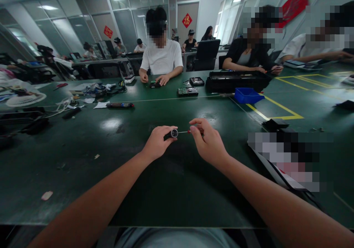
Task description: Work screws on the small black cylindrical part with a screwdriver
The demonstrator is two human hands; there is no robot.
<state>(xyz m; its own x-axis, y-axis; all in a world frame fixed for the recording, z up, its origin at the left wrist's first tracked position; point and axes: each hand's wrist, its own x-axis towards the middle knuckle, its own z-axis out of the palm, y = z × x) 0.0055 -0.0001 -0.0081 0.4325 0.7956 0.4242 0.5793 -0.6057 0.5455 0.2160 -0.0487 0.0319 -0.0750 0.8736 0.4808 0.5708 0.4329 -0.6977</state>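
My left hand is closed around a small black cylinder with a silvery ring at its round end, which faces me. What kind of part it is, I cannot make out. In my right hand is a thin screwdriver with a red collar, pinched between thumb and fingers. Its metal shaft points left, and the tip reaches the side of the cylinder. Most of the handle is hidden by my fingers. Both hands are over the green tabletop.
Across the table a person in a white shirt handles a small black device. A hard drive, a blue bin and a long black casing stand at the back. Cables lie left; a dark tool lies mid-left.
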